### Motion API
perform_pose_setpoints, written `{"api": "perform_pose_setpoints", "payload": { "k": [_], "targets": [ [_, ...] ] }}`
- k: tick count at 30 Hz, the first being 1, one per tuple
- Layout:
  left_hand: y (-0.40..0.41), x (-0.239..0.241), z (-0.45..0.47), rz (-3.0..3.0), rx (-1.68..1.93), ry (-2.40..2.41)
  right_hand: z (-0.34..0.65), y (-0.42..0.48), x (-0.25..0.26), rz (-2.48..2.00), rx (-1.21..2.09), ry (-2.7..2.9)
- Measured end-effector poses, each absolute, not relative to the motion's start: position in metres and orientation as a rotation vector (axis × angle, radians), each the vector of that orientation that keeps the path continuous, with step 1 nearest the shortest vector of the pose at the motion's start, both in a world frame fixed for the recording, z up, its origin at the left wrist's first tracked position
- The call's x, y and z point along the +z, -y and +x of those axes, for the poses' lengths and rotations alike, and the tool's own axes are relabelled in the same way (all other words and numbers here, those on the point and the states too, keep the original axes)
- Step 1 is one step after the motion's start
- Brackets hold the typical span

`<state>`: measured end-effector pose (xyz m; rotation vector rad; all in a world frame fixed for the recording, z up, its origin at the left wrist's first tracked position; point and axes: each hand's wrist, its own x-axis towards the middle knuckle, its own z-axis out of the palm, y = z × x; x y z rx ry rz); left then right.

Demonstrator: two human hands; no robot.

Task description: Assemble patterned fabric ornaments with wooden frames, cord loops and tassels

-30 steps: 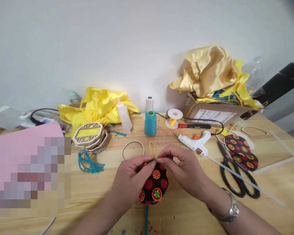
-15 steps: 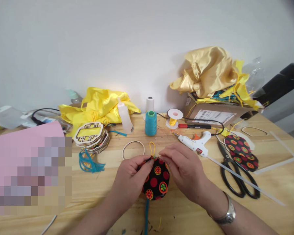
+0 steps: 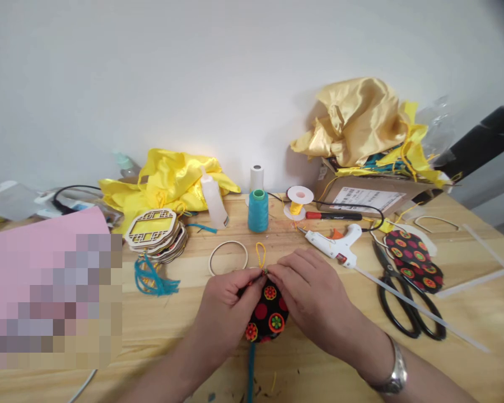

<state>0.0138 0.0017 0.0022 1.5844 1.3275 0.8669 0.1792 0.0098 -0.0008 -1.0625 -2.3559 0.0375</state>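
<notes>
- Left hand [image 3: 224, 308] has its grip pinched firmly on the top edge of the black flowery piece [image 3: 265, 313], low in the middle, above the tabletop [image 3: 331, 369].
- Right hand [image 3: 317, 299] meets it at that edge; can't tell if its grip is clamped on anything (fingers hide it, sorry).
- Yellow loop [image 3: 260, 254] pokes up top, blue strip [image 3: 251, 372] below.
- Wooden ring [image 3: 210, 266] lies just beyond the left hand, glue gun [image 3: 327, 244] beyond the right.

Pale wall [image 3: 235, 84]; light wooden tabletop [image 3: 319, 380] beneath; soft, even light.
</notes>
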Motion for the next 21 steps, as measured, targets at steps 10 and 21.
{"api": "perform_pose_setpoints", "payload": {
  "k": [10,21],
  "targets": [
    [-0.001,0.002,0.013,1.748,0.836,-1.291,0.176,-0.008,-0.004,-1.016,-0.026,2.364],
    [0.002,0.008,0.012,1.651,0.852,-1.270,0.180,-0.014,0.005,-1.131,0.491,1.950]
  ]
}}
